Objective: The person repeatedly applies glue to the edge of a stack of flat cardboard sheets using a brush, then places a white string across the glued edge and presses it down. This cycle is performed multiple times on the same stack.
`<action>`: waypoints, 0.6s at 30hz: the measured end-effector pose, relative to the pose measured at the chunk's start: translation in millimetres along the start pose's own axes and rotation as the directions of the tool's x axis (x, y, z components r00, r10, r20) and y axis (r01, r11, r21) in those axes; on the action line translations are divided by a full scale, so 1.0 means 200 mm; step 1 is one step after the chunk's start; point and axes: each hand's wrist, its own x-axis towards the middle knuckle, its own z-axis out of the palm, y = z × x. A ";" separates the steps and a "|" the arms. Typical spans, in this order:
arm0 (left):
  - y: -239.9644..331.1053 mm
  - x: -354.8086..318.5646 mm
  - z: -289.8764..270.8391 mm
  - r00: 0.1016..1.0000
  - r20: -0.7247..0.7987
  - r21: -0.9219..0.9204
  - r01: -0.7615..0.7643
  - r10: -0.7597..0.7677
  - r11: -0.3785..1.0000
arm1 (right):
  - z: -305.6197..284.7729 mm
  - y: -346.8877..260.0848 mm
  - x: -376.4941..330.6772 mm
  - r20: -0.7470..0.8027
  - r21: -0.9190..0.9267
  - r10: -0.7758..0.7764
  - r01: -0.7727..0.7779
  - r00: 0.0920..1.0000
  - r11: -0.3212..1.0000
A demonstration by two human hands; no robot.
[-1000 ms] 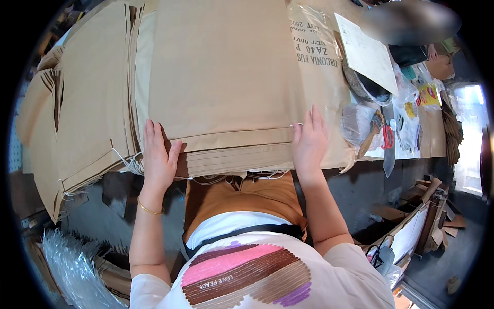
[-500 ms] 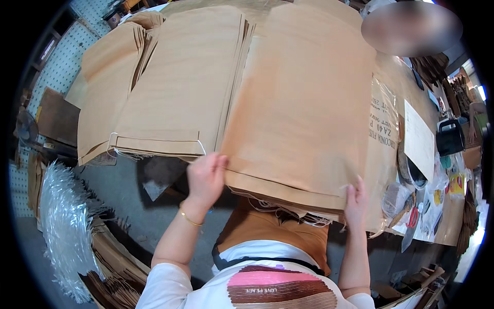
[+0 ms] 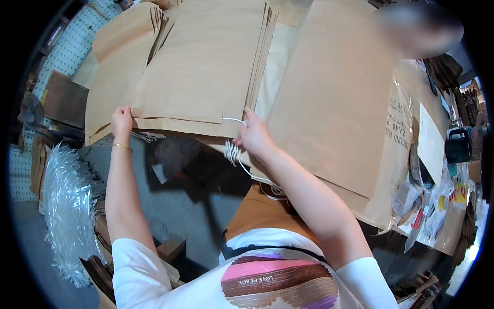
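A pile of brown kraft paper bags [image 3: 200, 67] lies on the table in front of me, its folded near edge tied with white cord. My left hand [image 3: 122, 124] is closed on the left end of that folded edge. At the right end, my right hand [image 3: 254, 135] grips the corner, beside a loop of white cord [image 3: 234, 120]. More white cord [image 3: 232, 152] dangles below my right fingers. On the right lies another brown paper bag [image 3: 334, 98], which neither hand touches. Further left is a third pile of paper bags [image 3: 121, 54].
A bundle of shiny clear plastic strips [image 3: 69, 216] stands at the lower left. To the right are a white sheet [image 3: 429, 144], red-handled scissors [image 3: 417, 219] and a black container [image 3: 458, 146]. A small fan [image 3: 32, 110] stands far left. Another person is at the upper right.
Both hands have left the right-hand paper bag and moved left to the near edge of the middle pile. The right-hand bag now lies flat, and the view has shifted slightly.
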 end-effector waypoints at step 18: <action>1.13 -1.75 -0.08 0.215 0.202 -0.691 -0.660 0.955 0.295 | -1.80 0.24 -1.80 -0.619 -0.761 -0.305 -0.648 0.723 0.007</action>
